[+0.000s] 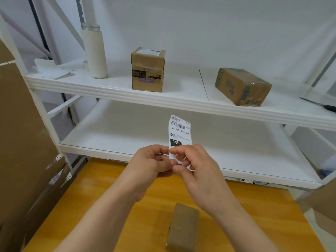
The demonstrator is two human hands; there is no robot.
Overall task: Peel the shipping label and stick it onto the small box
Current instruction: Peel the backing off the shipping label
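A white shipping label with a barcode and a black "15H" block stands upright in the air above the table. My left hand and my right hand both pinch its lower end, fingertips close together; that end is hidden behind the fingers. A small brown cardboard box lies on the orange wooden table, below and in front of my hands, untouched.
A white metal shelf rack stands behind the table. Its upper shelf holds a tall box, a tilted box, a white bottle, loose papers and a dark tool. Large cardboard leans at left.
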